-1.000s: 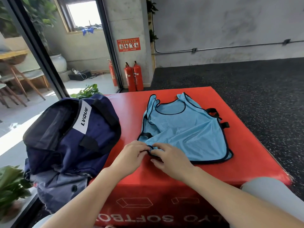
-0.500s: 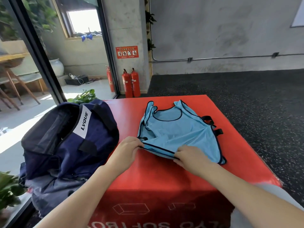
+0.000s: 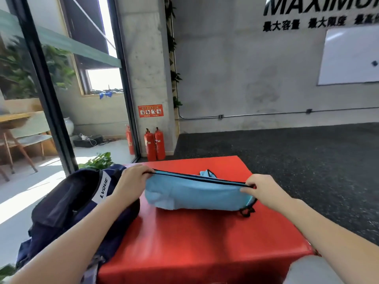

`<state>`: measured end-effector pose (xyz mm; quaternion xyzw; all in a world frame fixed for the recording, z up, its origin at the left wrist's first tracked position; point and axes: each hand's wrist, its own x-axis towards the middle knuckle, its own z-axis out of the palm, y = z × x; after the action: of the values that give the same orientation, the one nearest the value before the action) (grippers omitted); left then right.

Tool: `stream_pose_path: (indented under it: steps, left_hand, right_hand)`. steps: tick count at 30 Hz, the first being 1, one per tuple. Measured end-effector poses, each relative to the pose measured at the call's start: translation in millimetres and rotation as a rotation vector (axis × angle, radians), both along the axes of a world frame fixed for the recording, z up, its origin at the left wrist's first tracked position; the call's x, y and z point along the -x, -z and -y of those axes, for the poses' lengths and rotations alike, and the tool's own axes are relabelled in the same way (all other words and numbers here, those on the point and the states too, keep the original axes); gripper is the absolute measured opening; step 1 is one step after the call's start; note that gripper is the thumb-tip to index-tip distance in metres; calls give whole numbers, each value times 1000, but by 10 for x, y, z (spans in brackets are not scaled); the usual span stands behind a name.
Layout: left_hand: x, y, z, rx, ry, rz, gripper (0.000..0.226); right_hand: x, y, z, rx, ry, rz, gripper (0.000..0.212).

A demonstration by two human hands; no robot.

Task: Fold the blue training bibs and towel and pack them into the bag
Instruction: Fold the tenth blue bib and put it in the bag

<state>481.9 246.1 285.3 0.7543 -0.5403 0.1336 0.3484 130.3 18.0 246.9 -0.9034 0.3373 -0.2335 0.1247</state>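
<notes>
Both hands pinch the black-trimmed hem of a light blue bib (image 3: 194,194): the left hand (image 3: 131,184) curls its fingers over one end of the edge, the right hand (image 3: 263,188) nips the other end between thumb and fingers. The hem runs taut as a straight dark line between the two grips. Below it the thin, smooth fabric hangs in a soft slack pouch, its lower fold resting on the red box (image 3: 205,238). A small black strap loop dangles just under the right hand, and a blue shoulder strap peeks up behind the stretched edge.

The box top is a flat, slightly glossy padded vinyl with rounded corners. Just beside the left hand, touching the box's side, slumps a navy cloth bag (image 3: 69,203) with a white label.

Beyond the grips lies dark speckled rubber flooring, then a rough grey concrete wall with black lettering and a whiteboard (image 3: 348,56). Two red fire extinguishers (image 3: 154,144) stand at a concrete pillar, next to a black-framed glass wall with plants behind it.
</notes>
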Motion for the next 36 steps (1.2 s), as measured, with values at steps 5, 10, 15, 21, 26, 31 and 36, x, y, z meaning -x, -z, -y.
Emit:
stream_pose_path:
  steps: [5, 10, 15, 21, 26, 31, 36]
  left_hand:
    - [122, -931, -46, 84, -42, 12, 20]
    - [340, -2030, -200, 234, -77, 95, 25]
    - [627, -2959, -479, 398, -91, 130, 17]
    - [699, -3382, -828, 382, -44, 49, 12]
    - [633, -3375, -958, 397, 106, -200, 15]
    - [442, -3228, -991, 265, 199, -352, 11]
    - [204, -2944, -757, 154, 160, -359, 10]
  right_hand:
    - [79, -975, 6, 153, 33, 207, 7]
    - [255, -2228, -196, 327, 74, 399, 17]
    - [527, -3286, -459, 380, 113, 592, 45]
    - [797, -3763, -640, 212, 24, 291, 16]
    - [803, -3732, -668, 143, -19, 476, 9]
    - [730, -3600, -589, 40, -52, 489, 18]
    - [571, -3303, -302, -38, -34, 353, 14]
